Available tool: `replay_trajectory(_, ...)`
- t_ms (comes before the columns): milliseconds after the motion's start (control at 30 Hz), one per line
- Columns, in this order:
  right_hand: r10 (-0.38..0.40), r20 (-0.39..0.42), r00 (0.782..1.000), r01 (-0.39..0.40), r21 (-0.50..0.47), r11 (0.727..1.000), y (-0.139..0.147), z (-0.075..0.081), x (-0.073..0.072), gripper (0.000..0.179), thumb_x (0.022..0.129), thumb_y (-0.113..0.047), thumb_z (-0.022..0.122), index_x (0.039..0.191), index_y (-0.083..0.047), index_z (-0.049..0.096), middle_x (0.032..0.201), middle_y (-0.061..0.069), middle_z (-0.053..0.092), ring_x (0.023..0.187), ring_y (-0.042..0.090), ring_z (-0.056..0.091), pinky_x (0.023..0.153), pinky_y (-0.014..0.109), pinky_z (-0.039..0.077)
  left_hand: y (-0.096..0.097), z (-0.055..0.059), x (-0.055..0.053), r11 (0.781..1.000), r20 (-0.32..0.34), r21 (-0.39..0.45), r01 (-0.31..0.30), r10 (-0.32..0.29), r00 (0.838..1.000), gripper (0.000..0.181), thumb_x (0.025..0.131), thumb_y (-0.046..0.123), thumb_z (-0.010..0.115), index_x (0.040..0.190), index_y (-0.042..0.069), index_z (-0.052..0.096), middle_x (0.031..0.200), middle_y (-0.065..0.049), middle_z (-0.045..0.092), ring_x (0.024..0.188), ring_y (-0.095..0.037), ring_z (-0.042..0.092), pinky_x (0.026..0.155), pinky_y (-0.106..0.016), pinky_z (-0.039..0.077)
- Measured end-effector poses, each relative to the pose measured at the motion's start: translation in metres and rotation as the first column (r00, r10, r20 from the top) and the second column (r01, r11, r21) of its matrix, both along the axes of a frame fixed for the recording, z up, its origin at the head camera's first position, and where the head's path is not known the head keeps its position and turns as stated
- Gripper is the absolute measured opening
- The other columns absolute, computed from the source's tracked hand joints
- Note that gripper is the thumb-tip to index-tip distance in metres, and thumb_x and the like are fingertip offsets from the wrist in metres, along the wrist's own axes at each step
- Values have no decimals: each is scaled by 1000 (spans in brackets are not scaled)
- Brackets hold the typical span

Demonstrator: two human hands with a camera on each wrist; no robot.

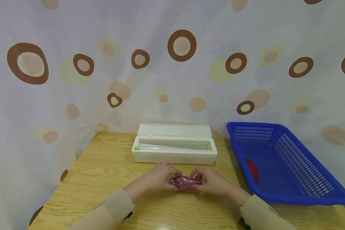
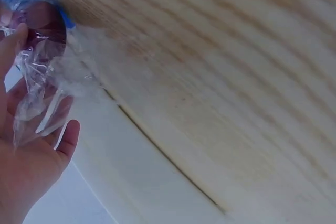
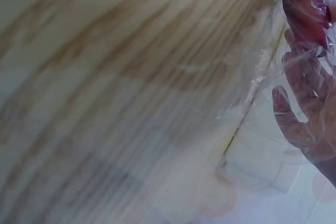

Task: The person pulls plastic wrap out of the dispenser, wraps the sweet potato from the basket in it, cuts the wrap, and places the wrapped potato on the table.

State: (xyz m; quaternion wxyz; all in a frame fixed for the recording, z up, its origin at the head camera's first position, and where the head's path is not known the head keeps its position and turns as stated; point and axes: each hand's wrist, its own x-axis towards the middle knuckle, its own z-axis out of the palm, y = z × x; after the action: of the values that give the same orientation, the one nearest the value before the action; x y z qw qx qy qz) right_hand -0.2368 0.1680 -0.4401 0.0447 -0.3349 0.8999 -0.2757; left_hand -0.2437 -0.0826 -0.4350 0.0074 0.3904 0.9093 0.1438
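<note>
Spotted curtain (image 1: 161, 19) backs our counter (image 1: 103, 159). Right of our right hand (image 1: 212, 181) stands the basket (image 1: 304, 201); beyond both hands, the open box (image 1: 175, 157), probably for easy reach. Our left hand (image 1: 161, 176) and right pinch the wrapped bundle (image 1: 185, 182) between them, likely to steady it.

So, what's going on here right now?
A person is holding a dark red item wrapped in clear plastic film over the wooden table, left hand at one end, right hand at the other. Just beyond the hands stands a white box with its lid open. To the right is a blue basket with a red object in it.
</note>
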Motion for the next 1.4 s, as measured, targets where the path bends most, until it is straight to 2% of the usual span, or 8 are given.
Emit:
replay_trajectory(133, 37, -19, 999, -37, -9, 999, 3, -2, 1, 27, 82, -22, 71, 107, -18, 59, 95, -5, 67, 86, 7, 60, 75, 28, 49, -2, -3, -1, 999, 39, 30, -13, 12, 999, 53, 74, 42, 78, 121, 22, 64, 109, 13, 66, 106, -11, 51, 97, -36, 38)
replay_trajectory(300, 74, -155, 985, -75, -3, 997, 1, -4, 4, 32, 83, -15, 68, 114, -18, 61, 111, -3, 63, 97, 12, 60, 83, 33, 51, -4, -7, -2, 999, 50, 50, -13, 10, 999, 50, 77, 42, 75, 121, 22, 64, 110, 13, 65, 106, -12, 50, 98, -36, 37)
replay_trajectory(400, 64, -225, 972, -62, 18, 998, -2, -5, 6, 32, 83, -17, 69, 114, -20, 62, 112, -1, 63, 99, 13, 60, 83, 35, 52, -5, -8, -2, 998, 64, 57, -18, 15, 998, 50, 79, 43, 73, 123, 21, 63, 112, 13, 65, 107, -12, 50, 98, -37, 37)
replay_trajectory(533, 42, -254, 966, -34, 37, 999, -5, -6, 7, 35, 81, -25, 73, 114, -20, 63, 110, -1, 66, 99, 15, 62, 83, 36, 51, -6, -9, -3, 997, 73, 68, -25, 20, 997, 51, 79, 42, 73, 124, 21, 63, 113, 12, 65, 107, -12, 51, 98, -37, 37)
replay_trajectory(733, 31, -261, 965, -15, 62, 998, -9, -4, 6, 38, 78, -27, 76, 113, -19, 63, 108, -2, 68, 97, 16, 63, 83, 40, 49, -12, -11, -1, 996, 98, 79, -43, 35, 995, 61, 74, 41, 76, 129, 20, 58, 116, 10, 64, 110, -15, 50, 98, -39, 38)
replay_trajectory(933, 14, -226, 974, 4, 80, 997, -9, -6, 4, 39, 78, -27, 77, 113, -20, 62, 107, -3, 68, 94, 13, 62, 81, 37, 49, -28, -11, 0, 993, 151, 90, -76, 62, 987, 67, 76, 41, 75, 134, 16, 52, 117, 5, 63, 114, -19, 51, 101, -43, 37)
replay_trajectory(1167, -6, -186, 982, 21, 81, 996, -9, -7, 3, 39, 79, -28, 76, 114, -20, 61, 107, -2, 68, 94, 14, 61, 80, 38, 48, -48, -8, 4, 990, 219, 106, -89, 65, 974, 69, 75, 32, 78, 133, 9, 49, 119, -5, 62, 110, -21, 57, 95, -39, 46)
replay_trajectory(1400, -6, -184, 983, 20, 74, 997, -8, -6, 3, 38, 79, -29, 76, 113, -21, 61, 106, -3, 68, 93, 13, 61, 79, 35, 49, -63, -12, 9, 977, 250, 128, -169, 133, 959, 62, 75, 31, 78, 128, 13, 51, 114, -5, 62, 106, -22, 57, 92, -41, 46)
